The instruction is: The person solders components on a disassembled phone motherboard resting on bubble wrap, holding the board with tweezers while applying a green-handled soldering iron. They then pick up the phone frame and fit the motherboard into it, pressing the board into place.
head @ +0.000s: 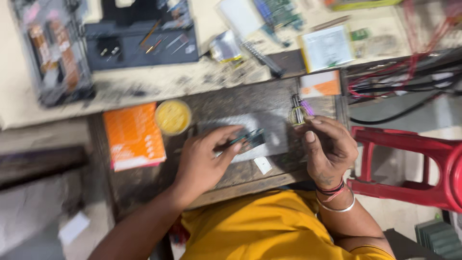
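- Left hand [202, 161] low on the bench [144, 86], fingers curled, thumb and forefinger pinched on a thin teal tool [245, 138]; tool tip over the small dark board [255, 140].
- Board flat on a pale grey mat [269, 127], mid-bench, between both hands, closer to the left fingertips.
- Right hand [329, 147] just right of the mat, fingers bent inward, loosely closed; whether anything sits inside the grip, impossible to tell through the blur.
- Just above the right fingertips, a small part with yellow and purple wires [299, 110], close to or touching them; contact unclear.
- Red thread bands and a silver bangle [337, 208] round the right wrist.
- Round yellow tin [173, 116] left of the mat, beside an orange packet [134, 136].
- Small white slip [263, 165] below the mat, near the bench edge.
- Orange and white card [320, 84] above the wired part.
- Farther back: dark tray [139, 48] with loose tools, a clear box [53, 53] of parts at far left, a white and yellow-edged box [327, 47], green circuit boards [281, 12].
- Red and black cables [399, 79] bunched at right.
- Red stool [414, 163] right of the right hand, off the bench.
- Yellow shirt [260, 226] at the bottom edge.
- Whole view blurred; fine detail lost.
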